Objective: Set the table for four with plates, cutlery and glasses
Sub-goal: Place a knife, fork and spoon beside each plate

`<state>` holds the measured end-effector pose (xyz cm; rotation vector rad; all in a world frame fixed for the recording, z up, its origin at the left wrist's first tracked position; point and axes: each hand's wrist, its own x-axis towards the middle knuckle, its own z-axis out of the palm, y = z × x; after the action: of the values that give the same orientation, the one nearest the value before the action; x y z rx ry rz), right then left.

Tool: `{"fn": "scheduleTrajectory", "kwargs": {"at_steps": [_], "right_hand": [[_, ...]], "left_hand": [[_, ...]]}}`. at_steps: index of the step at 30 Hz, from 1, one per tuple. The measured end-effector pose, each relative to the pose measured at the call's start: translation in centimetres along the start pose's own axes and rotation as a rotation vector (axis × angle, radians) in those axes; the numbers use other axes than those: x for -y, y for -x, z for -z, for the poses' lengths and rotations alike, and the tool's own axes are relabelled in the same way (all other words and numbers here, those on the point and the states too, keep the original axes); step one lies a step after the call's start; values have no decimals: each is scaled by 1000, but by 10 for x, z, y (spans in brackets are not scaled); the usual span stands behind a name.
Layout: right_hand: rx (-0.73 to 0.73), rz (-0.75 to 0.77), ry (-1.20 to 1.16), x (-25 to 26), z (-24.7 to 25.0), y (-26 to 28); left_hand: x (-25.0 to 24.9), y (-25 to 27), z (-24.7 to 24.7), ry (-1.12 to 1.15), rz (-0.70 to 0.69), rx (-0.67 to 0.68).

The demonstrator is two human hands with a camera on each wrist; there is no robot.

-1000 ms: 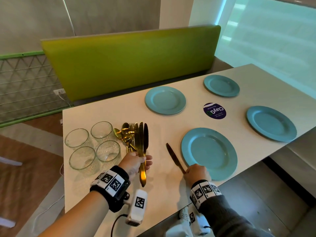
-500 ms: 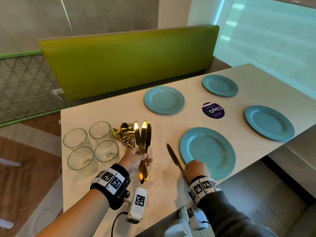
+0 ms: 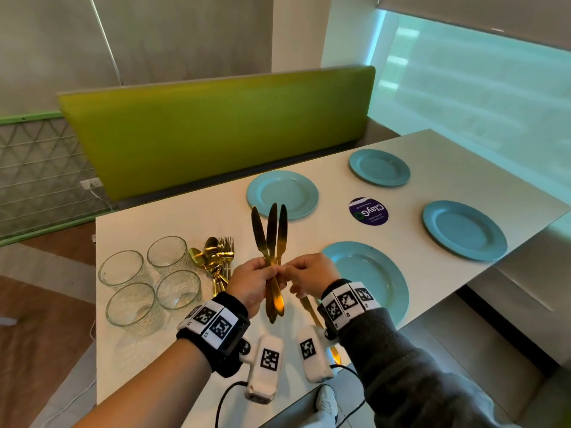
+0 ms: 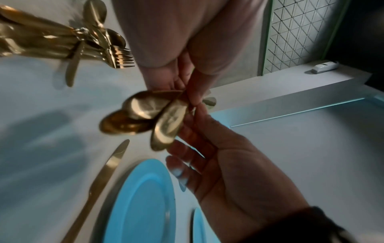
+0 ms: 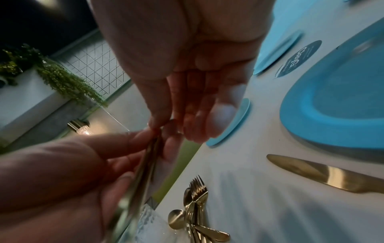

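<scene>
Knives (image 3: 272, 239), three of them and gold, stand fanned with blades up above the table (image 3: 173, 217), gripped at the handles by the left hand (image 3: 251, 284). That grip is curled tight around the bundle, thumb across the front. The right hand (image 3: 312, 273) meets it from the other side: its thumb and forefinger pinch one handle in the bundle while the other fingers hang loosely curled, as the left wrist view shows. In that view the rounded handle ends (image 4: 145, 115) point toward the camera, blurred.

A fourth knife (image 3: 309, 310) lies flat on the table just left of the nearest plate (image 3: 380, 273), mostly hidden in the head view by the right wrist; the right wrist view shows its blade (image 5: 324, 172) beside the plate rim (image 5: 295, 125).

Four blue plates are laid out: the nearest one, a second (image 3: 282, 194) across from it by the green bench back (image 3: 216, 128), a third (image 3: 379, 167) farther along that side, and a fourth (image 3: 463, 230) at the right on the near side. A round purple sticker (image 3: 368, 211) sits between them.

At the left end, a heap of gold forks and spoons (image 3: 217, 257) lies beside four clear glasses (image 3: 148, 282) grouped in a square, near one another.
</scene>
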<state>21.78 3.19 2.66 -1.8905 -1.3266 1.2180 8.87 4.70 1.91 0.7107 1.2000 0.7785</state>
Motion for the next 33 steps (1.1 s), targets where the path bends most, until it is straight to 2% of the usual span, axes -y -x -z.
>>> {"fn": "scheduleTrajectory", "kwargs": {"at_steps": [5, 12, 17, 22, 28, 33], "right_hand": [[56, 32, -99, -2, 11, 4], [-29, 1, -224, -10, 39, -2], [-159, -21, -248, -20, 87, -25], [-305, -123, -69, -53, 159, -60], [-325, -331, 352, -107, 239, -93], [-369, -444, 496, -144, 276, -121]], "left_hand": [[-3, 4, -11, 9, -21, 46], [-11, -2, -35, -71, -14, 112], [-21, -23, -56, -55, -25, 68], [-27, -55, -85, -28, -26, 9], [-30, -99, -135, -86, -37, -15], [-25, -132, -174, -122, -17, -4]]}}
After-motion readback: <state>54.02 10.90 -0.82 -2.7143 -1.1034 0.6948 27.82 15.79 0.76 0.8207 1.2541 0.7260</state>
